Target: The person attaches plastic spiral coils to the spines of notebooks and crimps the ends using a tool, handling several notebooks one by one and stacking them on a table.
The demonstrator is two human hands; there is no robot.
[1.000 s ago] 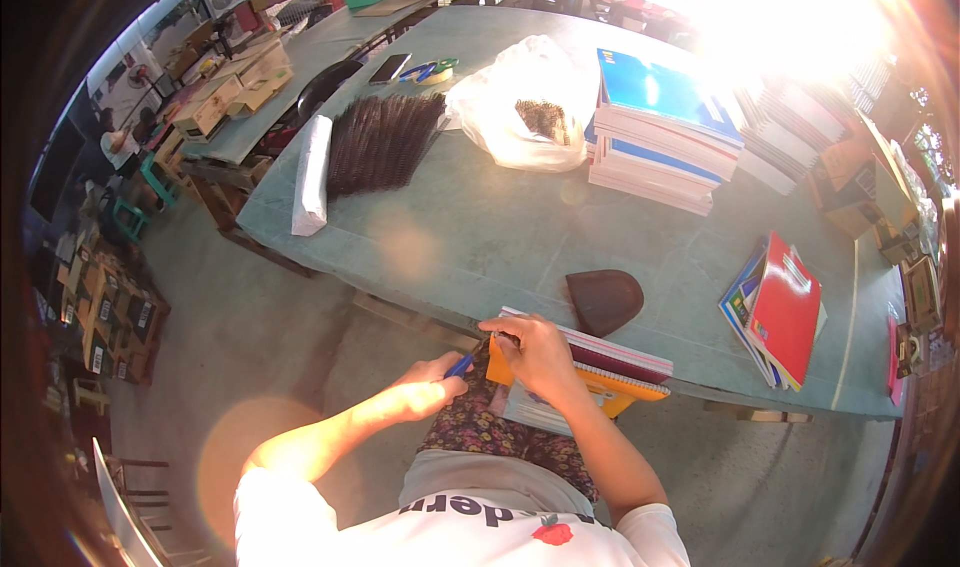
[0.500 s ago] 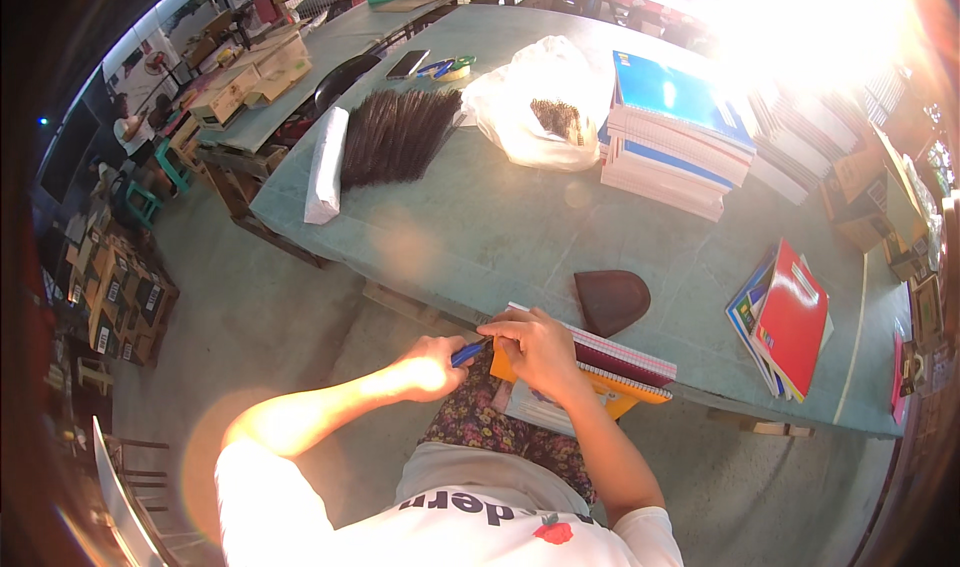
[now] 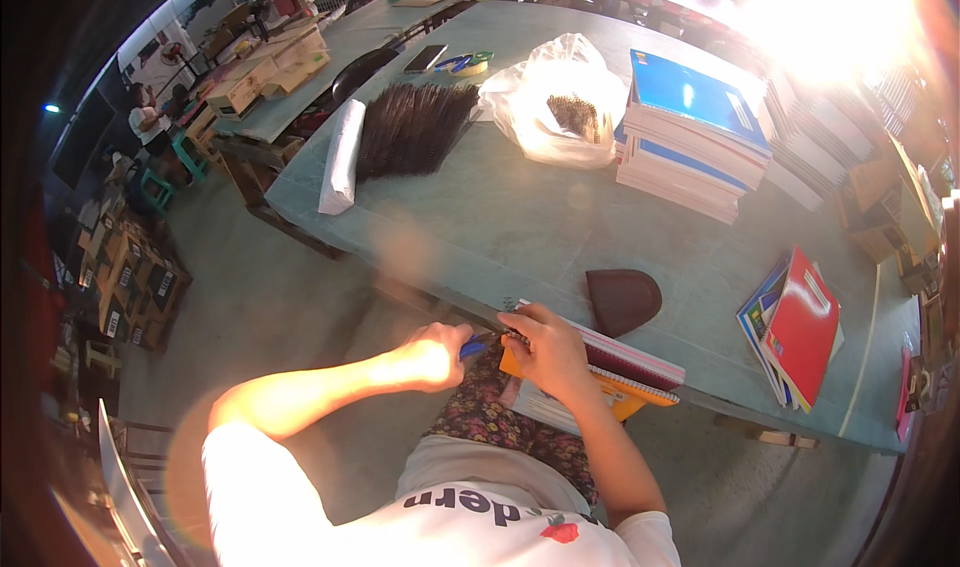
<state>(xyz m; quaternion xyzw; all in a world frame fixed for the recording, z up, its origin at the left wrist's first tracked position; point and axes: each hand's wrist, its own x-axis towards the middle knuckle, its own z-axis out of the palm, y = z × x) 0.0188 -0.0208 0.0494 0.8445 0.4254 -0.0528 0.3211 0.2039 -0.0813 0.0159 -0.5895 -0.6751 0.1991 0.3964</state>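
Observation:
My left hand (image 3: 437, 357) is closed round a blue-handled tool (image 3: 473, 348), which looks like pliers; its tip reaches the left end of a notebook's binding. My right hand (image 3: 550, 352) wraps over that end of the spiral-bound notebook (image 3: 632, 361), fingers bent and pressing on it. The notebook leans at the table's near edge, with maroon and pale pages above and an orange-yellow cover (image 3: 618, 397) hanging down toward my lap. Right behind it lies a dark brown, half-oval case (image 3: 623, 301). The grip between fingers and wire is partly hidden.
On the green table (image 3: 480, 227) lie a fan of black binding coils (image 3: 415, 132), a white roll (image 3: 343, 157), a plastic bag (image 3: 530, 117), a stack of blue-covered books (image 3: 695, 92) and several notebooks under a red one (image 3: 800, 312). A phone (image 3: 426, 59) lies farther back. A person (image 3: 147, 119) stands far left.
My left hand has turned slightly with the blue-handled tool, so less of the handle shows. The right hand stays on the notebook's end. The whole view has shifted a little.

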